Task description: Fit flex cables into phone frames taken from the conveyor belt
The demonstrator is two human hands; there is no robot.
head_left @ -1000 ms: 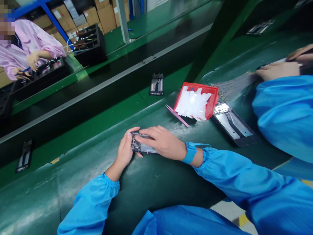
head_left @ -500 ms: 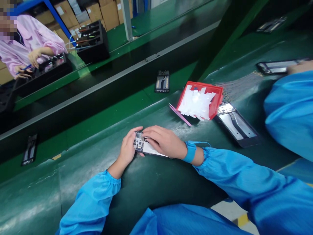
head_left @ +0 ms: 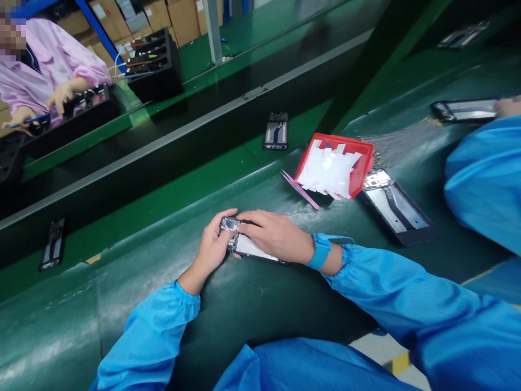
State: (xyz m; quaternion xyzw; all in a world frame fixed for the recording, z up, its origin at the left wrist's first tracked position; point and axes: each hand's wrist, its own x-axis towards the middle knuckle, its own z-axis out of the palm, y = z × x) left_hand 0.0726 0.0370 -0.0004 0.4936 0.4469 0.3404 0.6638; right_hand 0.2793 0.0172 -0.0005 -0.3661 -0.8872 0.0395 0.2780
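Observation:
An opened phone (head_left: 255, 248), with its circuit board and a pale panel exposed, lies in front of me on the green mat. My left hand (head_left: 209, 243) is closed around its left end, the thumb resting on the board. Across the phone from the right reaches my right hand (head_left: 280, 237), fingertips on the board and far edge, covering part of the panel. Whether those fingers pinch a small part is hidden. Beyond the right hand lie pink tweezers (head_left: 301, 190) beside a red tray (head_left: 369, 163) holding white strips.
Another opened phone (head_left: 401, 217) lies right of the tray. Two more, one farther back (head_left: 275, 132) and one at left (head_left: 52, 244), rest on the lower green strip. A blue-sleeved neighbour (head_left: 484, 179) touches a phone (head_left: 468, 110). Across sits a person in pink (head_left: 61, 51) by black racks (head_left: 154, 70).
My left thumb has moved onto the circuit board, and my right fingers have shifted slightly over it. The phone stays in place. The person across has moved their hands a little.

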